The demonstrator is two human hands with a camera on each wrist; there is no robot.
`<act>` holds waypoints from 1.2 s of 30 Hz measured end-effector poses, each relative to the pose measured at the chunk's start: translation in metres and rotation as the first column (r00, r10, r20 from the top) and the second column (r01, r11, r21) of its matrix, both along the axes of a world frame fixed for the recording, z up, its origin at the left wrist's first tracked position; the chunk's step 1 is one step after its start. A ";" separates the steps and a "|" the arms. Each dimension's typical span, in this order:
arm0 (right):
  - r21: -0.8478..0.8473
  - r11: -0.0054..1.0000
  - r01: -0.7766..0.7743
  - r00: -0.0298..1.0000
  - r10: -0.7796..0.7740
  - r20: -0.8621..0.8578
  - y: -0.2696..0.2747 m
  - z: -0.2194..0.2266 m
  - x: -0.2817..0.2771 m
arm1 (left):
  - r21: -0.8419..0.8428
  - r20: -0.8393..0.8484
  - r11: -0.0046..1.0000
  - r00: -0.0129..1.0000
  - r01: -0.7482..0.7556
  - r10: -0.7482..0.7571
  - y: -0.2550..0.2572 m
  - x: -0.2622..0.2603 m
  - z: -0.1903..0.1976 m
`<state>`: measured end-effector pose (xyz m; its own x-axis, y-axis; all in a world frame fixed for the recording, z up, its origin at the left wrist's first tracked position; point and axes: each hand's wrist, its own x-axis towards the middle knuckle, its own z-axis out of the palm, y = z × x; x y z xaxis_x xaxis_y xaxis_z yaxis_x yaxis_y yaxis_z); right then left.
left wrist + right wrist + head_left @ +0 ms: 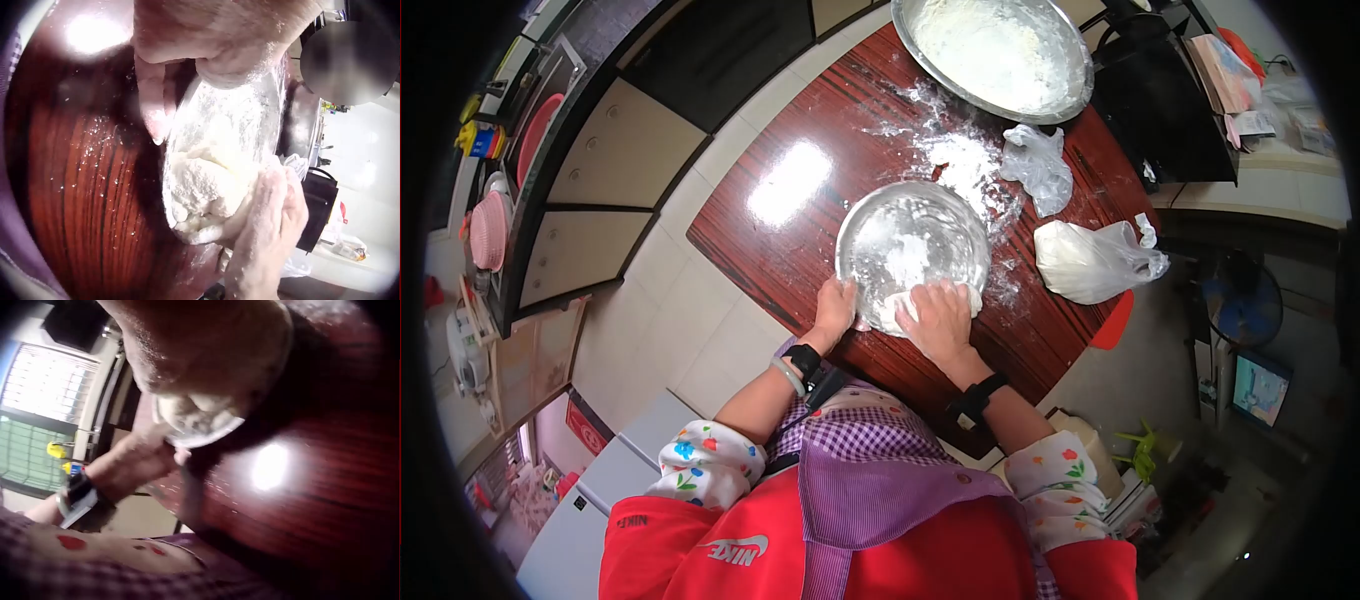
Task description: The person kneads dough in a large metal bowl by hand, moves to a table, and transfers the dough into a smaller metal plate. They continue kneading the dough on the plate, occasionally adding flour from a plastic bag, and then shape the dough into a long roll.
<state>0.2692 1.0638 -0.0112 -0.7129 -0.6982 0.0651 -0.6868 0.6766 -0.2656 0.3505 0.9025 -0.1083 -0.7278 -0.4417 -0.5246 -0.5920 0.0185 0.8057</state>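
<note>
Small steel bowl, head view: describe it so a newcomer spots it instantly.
On the dark red wooden table, look at the near edge where both hands meet. The small steel bowl sits there, the left hand gripping its rim, the right hand on dough. The large steel basin at the far edge is bigger and untouched.

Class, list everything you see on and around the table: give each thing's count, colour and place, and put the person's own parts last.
Table: one, dark red wood, floured.
Small bowl: one, silver metal, near table edge.
Dough: one lump, white, at the small bowl's near rim.
Large basin: one, silver, floured inside, far end.
Loose flour: white patch between the two vessels.
Plastic bags: two, clear-white, right of the bowl.
Left hand: grips the bowl's rim.
Right hand: floured, presses on the dough.
</note>
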 end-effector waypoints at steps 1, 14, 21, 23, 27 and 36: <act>0.001 1.000 -0.005 1.000 0.005 0.011 -0.002 -0.008 -0.002 | 0.012 -0.036 1.000 0.999 -0.012 0.012 0.001 -0.002 0.006; 0.076 0.990 -0.120 0.981 0.107 0.163 -0.075 -0.047 -0.090 | -0.065 -0.135 0.995 0.988 0.069 -0.078 0.005 -0.003 0.017; -0.121 0.987 0.106 0.824 -0.019 0.566 -0.048 0.013 -0.134 | 0.168 -0.104 0.983 0.993 0.067 -0.050 0.013 0.007 -0.024; -0.094 0.991 0.093 0.854 -0.031 0.520 -0.024 0.007 -0.148 | 0.606 0.122 0.782 0.988 -0.149 0.094 0.005 -0.012 0.058; -0.179 0.980 0.083 0.901 0.003 0.433 0.010 -0.001 -0.147 | 0.848 0.193 0.529 0.948 -0.032 -0.252 -0.013 -0.003 0.067; -0.070 0.000 0.998 0.053 0.654 0.755 -0.019 0.037 -0.087 | 0.025 -0.402 0.988 0.907 0.151 -0.128 -0.008 -0.076 0.114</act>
<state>0.1822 1.0446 0.0257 -0.7372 -0.4171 -0.5316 0.6508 -0.6497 -0.3928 0.2749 0.8943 0.0056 -0.9331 -0.2995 -0.1991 -0.2168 0.0268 0.9758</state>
